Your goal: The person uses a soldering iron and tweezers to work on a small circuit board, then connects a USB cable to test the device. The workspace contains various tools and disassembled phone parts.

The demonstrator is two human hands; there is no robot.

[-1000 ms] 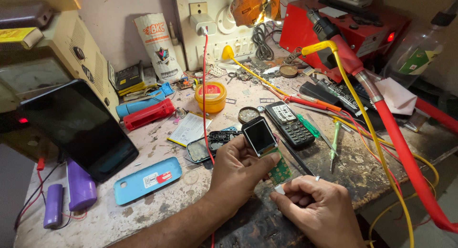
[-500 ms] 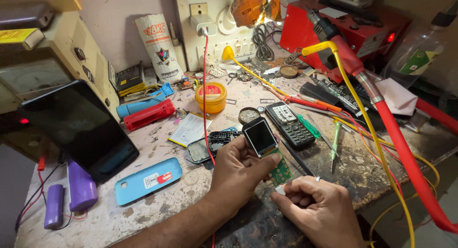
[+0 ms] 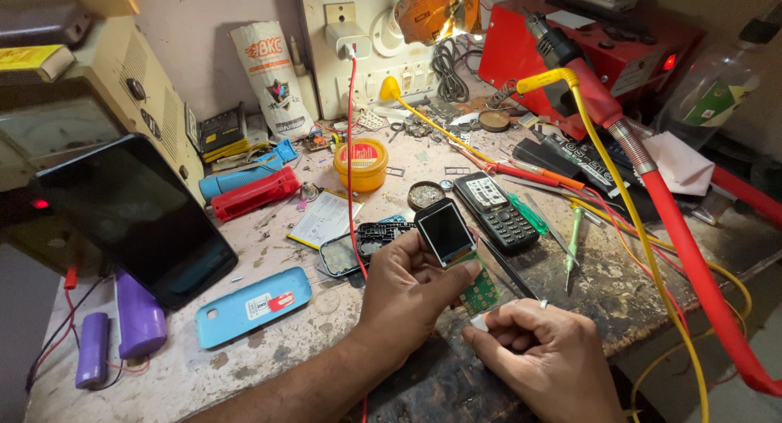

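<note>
A cluttered, scuffed grey worktop [image 3: 269, 341] carries a black keypad phone [image 3: 495, 210] and a light-blue plastic phone cover [image 3: 252, 306]. Near its front edge, the left hand [image 3: 407, 289] grips a green circuit board with a small black screen [image 3: 446, 232] (screen tilted up). Beside it, the right hand [image 3: 544, 351] is curled shut, pinching a small white piece [image 3: 480, 323] against the board's lower corner.

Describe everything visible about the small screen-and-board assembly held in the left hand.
The phone board is a green circuit board with gold contact pads, carrying a small dark rectangular screen in a black frame at its upper end. It is tilted, screen facing the camera, above the workbench. The left hand pinches it by thumb and fingers; the right hand touches its lower edge.
</note>
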